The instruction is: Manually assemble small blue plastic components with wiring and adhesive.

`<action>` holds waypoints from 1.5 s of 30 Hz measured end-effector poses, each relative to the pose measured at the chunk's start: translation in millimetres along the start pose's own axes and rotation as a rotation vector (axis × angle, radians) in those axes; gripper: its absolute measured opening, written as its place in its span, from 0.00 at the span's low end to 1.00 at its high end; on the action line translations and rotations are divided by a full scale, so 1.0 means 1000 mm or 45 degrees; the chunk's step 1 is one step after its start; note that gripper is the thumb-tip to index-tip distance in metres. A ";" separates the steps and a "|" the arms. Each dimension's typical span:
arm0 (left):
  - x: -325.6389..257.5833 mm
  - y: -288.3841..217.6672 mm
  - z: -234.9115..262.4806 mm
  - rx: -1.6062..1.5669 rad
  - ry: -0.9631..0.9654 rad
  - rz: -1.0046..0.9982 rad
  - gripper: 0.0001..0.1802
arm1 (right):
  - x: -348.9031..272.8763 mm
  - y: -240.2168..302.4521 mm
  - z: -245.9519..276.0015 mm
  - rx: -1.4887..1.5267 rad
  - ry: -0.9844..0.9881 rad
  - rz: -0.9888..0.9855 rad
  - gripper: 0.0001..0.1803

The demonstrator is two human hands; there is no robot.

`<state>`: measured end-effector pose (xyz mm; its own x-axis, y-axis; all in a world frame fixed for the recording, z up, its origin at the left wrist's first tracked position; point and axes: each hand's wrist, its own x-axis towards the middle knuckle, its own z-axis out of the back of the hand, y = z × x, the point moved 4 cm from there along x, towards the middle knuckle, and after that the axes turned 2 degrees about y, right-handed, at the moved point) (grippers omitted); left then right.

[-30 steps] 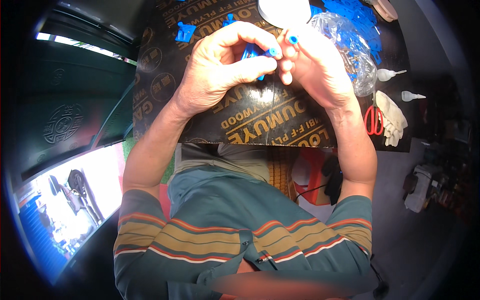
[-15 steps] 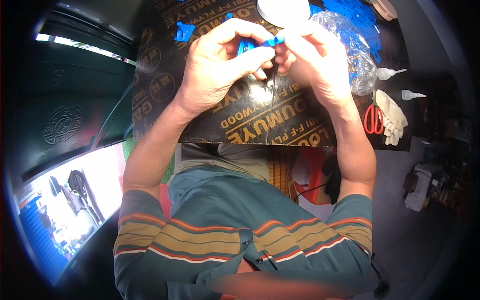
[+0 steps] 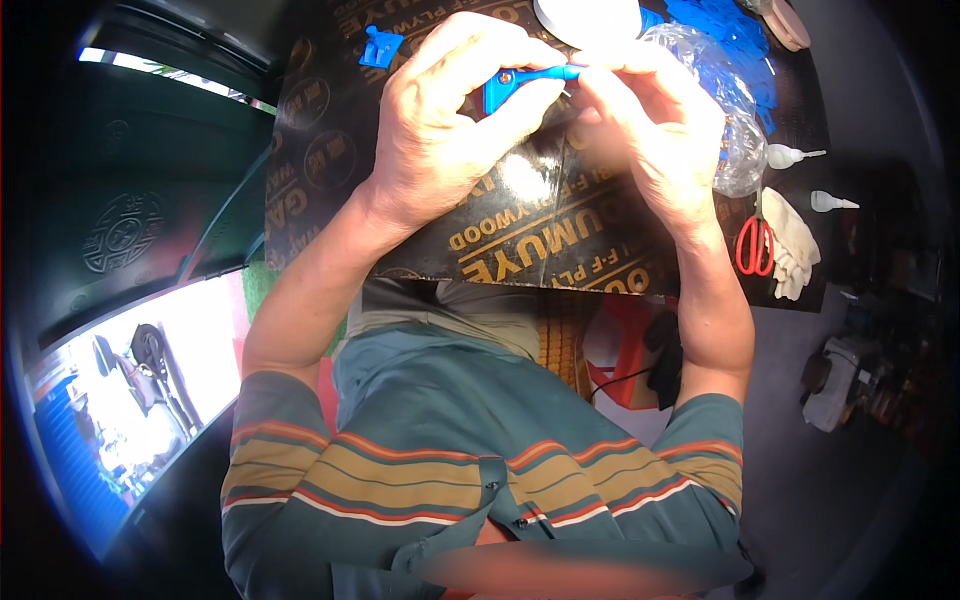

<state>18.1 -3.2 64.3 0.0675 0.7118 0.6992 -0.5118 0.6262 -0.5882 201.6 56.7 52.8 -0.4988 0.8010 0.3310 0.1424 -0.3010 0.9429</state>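
Observation:
Between the thumb and fingers of my left hand (image 3: 435, 125) is a blue plastic part (image 3: 494, 95), with a flat body, a small brass-coloured spot and a narrow stem pointing right. My right hand (image 3: 660, 125) pinches a small blue tubular piece (image 3: 570, 72) at the end of that stem. The two meet in one line; whether they are joined I cannot tell. Both hands are above the table, and the right fingertips partly cover the small piece. Beyond my left hand, a similar blue part (image 3: 380, 48) lies on the table.
The dark printed plywood table (image 3: 530, 240) bears a white round lid-like object (image 3: 590, 18), a clear plastic bag (image 3: 738, 150) and a pile of blue pieces (image 3: 715, 35). On the right are two small white nozzle bottles (image 3: 785, 156), red-handled scissors (image 3: 755, 248) and pale gloves (image 3: 795, 240).
The blue part has turned so its stem points right, and the small piece in my right hand now lines up with its end. The view has shifted slightly.

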 end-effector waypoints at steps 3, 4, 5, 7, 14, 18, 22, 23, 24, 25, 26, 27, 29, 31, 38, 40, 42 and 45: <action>0.001 -0.005 0.002 0.124 -0.023 -0.107 0.14 | 0.000 0.002 -0.001 0.004 -0.013 -0.025 0.11; 0.001 -0.006 0.002 0.135 -0.030 -0.117 0.14 | 0.000 0.002 -0.002 0.019 -0.017 -0.041 0.11; 0.002 -0.007 0.002 0.147 -0.037 -0.127 0.15 | 0.000 0.001 -0.002 0.035 -0.020 -0.058 0.11; 0.002 -0.007 0.003 0.172 -0.048 -0.169 0.15 | 0.000 0.002 -0.002 0.012 -0.011 -0.058 0.11; 0.000 -0.008 0.002 0.235 -0.075 -0.224 0.16 | 0.001 0.002 0.000 -0.075 0.007 -0.079 0.12; -0.001 -0.010 0.003 0.219 -0.089 -0.117 0.15 | 0.003 0.002 0.000 -0.063 0.011 -0.095 0.12; 0.000 -0.008 0.003 0.146 -0.039 -0.070 0.13 | 0.004 -0.001 0.001 -0.049 0.033 -0.171 0.12; -0.001 -0.006 0.002 0.094 -0.014 0.006 0.13 | 0.003 -0.003 0.002 -0.025 0.036 -0.221 0.12; -0.001 -0.006 0.002 0.093 -0.013 0.006 0.13 | 0.003 -0.005 0.003 -0.025 0.035 -0.221 0.12; -0.001 -0.004 0.001 0.025 -0.015 0.045 0.12 | 0.001 -0.010 0.005 0.021 -0.009 -0.283 0.12; -0.001 -0.002 0.000 -0.043 -0.018 0.084 0.12 | 0.000 -0.015 0.007 0.067 -0.053 -0.344 0.12; -0.001 -0.001 0.000 -0.044 -0.016 0.084 0.12 | 0.000 -0.017 0.008 0.067 -0.055 -0.344 0.12; 0.001 -0.006 0.001 0.159 -0.022 -0.082 0.12 | 0.002 -0.017 0.009 0.047 -0.028 -0.261 0.12; 0.000 -0.004 0.001 0.192 -0.036 -0.139 0.13 | 0.004 -0.010 0.004 0.097 -0.001 -0.260 0.12; -0.001 -0.006 -0.001 0.232 -0.035 -0.130 0.13 | 0.002 -0.007 0.000 0.170 0.002 -0.263 0.14; -0.001 -0.005 -0.001 0.255 -0.028 -0.161 0.13 | 0.002 -0.006 0.000 0.154 -0.001 -0.241 0.14; 0.000 -0.006 0.000 0.276 -0.020 -0.194 0.13 | 0.002 -0.004 0.000 0.135 -0.007 -0.218 0.14; 0.000 -0.007 0.000 0.381 -0.003 -0.260 0.14 | 0.002 -0.002 0.001 0.122 0.003 -0.211 0.14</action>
<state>22.0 -7.9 68.5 0.1926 0.5809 0.7908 -0.7163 0.6341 -0.2914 201.2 58.9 51.8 -0.5243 0.8342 0.1707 0.1386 -0.1142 0.9837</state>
